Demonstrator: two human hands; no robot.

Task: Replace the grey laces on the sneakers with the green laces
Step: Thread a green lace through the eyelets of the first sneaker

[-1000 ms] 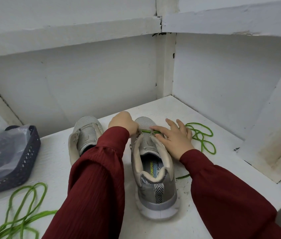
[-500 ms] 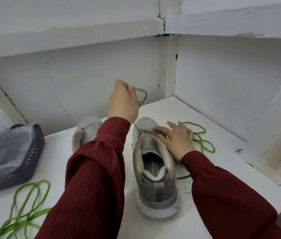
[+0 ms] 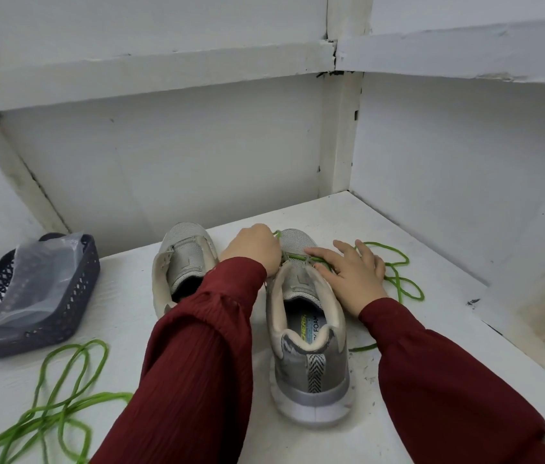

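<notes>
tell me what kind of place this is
Probably a home storage nook rather than a workshop: a rough white-painted shelf boxed in by cracked, stained boards, with a pair of grey sneakers and a dark plastic basket standing on it.

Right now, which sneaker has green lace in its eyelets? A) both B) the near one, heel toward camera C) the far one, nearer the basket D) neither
B: the green lace crosses the front eyelets of the near sneaker; the far sneaker shows no lace.
</notes>
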